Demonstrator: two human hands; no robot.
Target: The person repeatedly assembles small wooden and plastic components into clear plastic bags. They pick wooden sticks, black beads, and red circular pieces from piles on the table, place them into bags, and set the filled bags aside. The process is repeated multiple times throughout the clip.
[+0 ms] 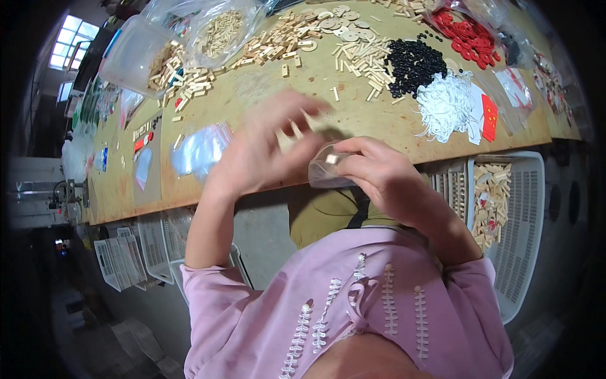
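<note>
My right hand [385, 177] pinches a small clear plastic bag [323, 178] at the front edge of the table. A small pale wooden piece [331, 159] shows at the bag, beside my fingertips. My left hand [271, 139] is beside it, above the table, smeared by motion. Its thumb and fingers look spread apart, with nothing visible between them. Left of that hand lies a stack of flat clear bags [201, 151]. Several wooden blocks [278, 44], short wooden sticks [363, 60], black beads [413, 66] and white strings [445, 107] lie in heaps beyond my hands.
Red plastic pieces [467, 39] and round wooden discs [346, 24] lie at the back. A clear tub [131, 58] tips out blocks at the far left. A red card [489, 118] sits at right. Plastic crates [521, 237] stand below the table's front edge.
</note>
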